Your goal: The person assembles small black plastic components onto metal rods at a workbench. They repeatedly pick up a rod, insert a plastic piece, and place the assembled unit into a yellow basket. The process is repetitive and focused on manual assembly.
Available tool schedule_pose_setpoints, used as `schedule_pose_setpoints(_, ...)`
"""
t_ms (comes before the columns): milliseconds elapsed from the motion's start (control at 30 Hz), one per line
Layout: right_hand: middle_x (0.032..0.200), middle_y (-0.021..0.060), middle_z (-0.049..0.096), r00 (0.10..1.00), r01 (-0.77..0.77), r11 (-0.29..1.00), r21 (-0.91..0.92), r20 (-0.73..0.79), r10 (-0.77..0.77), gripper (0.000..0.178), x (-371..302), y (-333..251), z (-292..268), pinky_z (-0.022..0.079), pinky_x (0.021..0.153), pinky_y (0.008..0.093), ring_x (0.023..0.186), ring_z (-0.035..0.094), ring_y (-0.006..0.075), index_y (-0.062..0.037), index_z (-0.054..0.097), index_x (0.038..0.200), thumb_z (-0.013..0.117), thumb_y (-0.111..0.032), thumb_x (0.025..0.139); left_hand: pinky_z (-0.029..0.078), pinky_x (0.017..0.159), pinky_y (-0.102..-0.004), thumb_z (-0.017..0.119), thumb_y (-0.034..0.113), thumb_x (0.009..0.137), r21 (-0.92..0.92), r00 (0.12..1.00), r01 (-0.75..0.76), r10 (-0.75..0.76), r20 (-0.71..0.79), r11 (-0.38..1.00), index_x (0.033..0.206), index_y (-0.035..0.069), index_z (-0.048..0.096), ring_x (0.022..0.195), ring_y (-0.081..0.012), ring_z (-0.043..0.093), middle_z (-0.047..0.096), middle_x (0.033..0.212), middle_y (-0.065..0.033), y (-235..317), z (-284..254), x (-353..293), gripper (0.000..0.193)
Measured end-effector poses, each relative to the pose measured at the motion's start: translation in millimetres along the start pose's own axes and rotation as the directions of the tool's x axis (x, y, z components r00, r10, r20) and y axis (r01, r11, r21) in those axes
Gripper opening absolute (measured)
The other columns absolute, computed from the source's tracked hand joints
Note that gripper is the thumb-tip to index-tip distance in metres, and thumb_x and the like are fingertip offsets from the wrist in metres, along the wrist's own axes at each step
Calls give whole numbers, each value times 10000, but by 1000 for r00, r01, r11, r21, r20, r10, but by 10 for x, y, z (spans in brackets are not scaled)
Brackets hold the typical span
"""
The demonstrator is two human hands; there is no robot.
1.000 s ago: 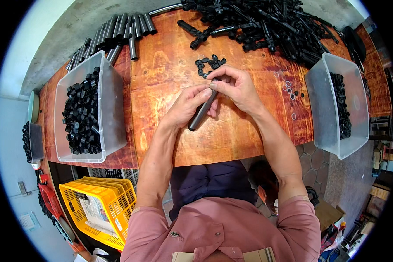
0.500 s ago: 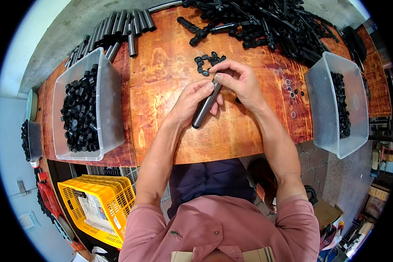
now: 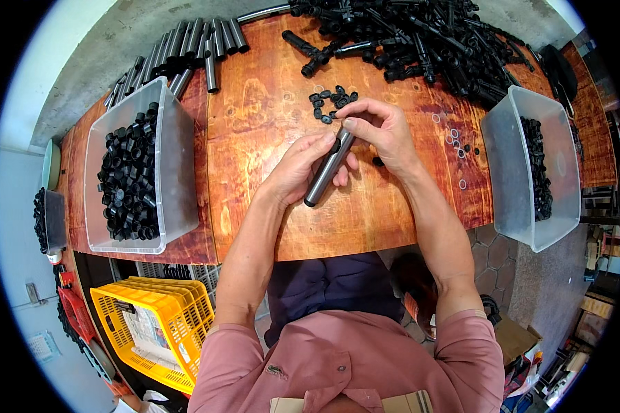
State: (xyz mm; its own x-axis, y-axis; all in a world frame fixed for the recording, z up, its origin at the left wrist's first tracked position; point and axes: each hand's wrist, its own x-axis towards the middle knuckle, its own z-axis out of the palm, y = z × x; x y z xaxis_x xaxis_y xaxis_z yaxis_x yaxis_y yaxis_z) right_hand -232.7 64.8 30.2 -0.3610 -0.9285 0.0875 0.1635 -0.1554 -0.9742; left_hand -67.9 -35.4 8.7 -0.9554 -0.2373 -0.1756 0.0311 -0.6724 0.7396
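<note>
Over the tabletop (image 3: 269, 103), left hand (image 3: 297, 168) grips one dark tube (image 3: 327, 171) diagonally; right hand (image 3: 379, 127) fingers pinch its top end. Two clear bins (image 3: 179, 172) flank.

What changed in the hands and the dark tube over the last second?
Little moved: both the left hand and the right hand kept hold of the dark tube, which tilted slightly more upright as the right fingers worked at its top end. The bins, the small black rings and the tabletop stayed put.
</note>
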Motion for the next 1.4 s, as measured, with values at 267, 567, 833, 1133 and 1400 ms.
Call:
schedule_pose_setpoints(267, 942, 41, 698, 1000, 28, 1000, -11, 1, -28, 162, -5, -15, -15, 504, 808, 248, 865, 641, 102, -12, 725, 1039, 714, -87, 896, 605, 706, -319, 513, 320, 1049, -12, 998, -29, 30, 50, 1000, 1169, -18, 573, 751, -205, 711, 701, 975, -185, 15, 12, -12, 364)
schedule_pose_setpoints(567, 957, 33, 699, 999, 34, 998, -55, 7, -34, 149, -3, 24, -41, 495, 804, 241, 877, 635, 96, -22, 731, 1034, 718, -73, 894, 618, 729, -326, 510, 304, 1051, 22, 999, 16, -17, 36, 1000, 1172, -59, 575, 804, -238, 729, 698, 965, -195, 27, 19, -16, 388)
schedule_pose_setpoints(833, 958, 38, 698, 1000, 25, 999, -36, 0, -25, 146, 19, 61, -35, 501, 808, 243, 877, 637, 100, -5, 720, 1040, 702, -54, 904, 612, 728, -320, 521, 308, 1049, 147, 999, -51, 49, 17, 988, 1129, -46, 569, 804, -222, 719, 684, 957, -166, -17, 18, 6, 366)
schedule_pose_setpoints(1133, 954, 38, 693, 999, 32, 999, -42, 30, -31, 150, 42, 66, -47, 509, 813, 247, 879, 642, 103, 2, 713, 1037, 704, -39, 892, 552, 667, -271, 556, 335, 1032, 157, 989, -114, 127, -72, 981, 1136, -3, 586, 722, -139, 659, 662, 888, -89, -119, 77, 14, 354)
schedule_pose_setpoints(1400, 981, 28, 691, 997, 80, 991, -105, 33, -77, 163, 35, 97, -61, 507, 829, 248, 907, 639, 98, -9, 708, 1046, 704, -32, 885, 458, 523, -233, 548, 315, 1036, 128, 981, -120, 137, -137, 984, 1063, 31, 604, 573, -95, 566, 630, 790, -43, -131, 158, -10, 292)
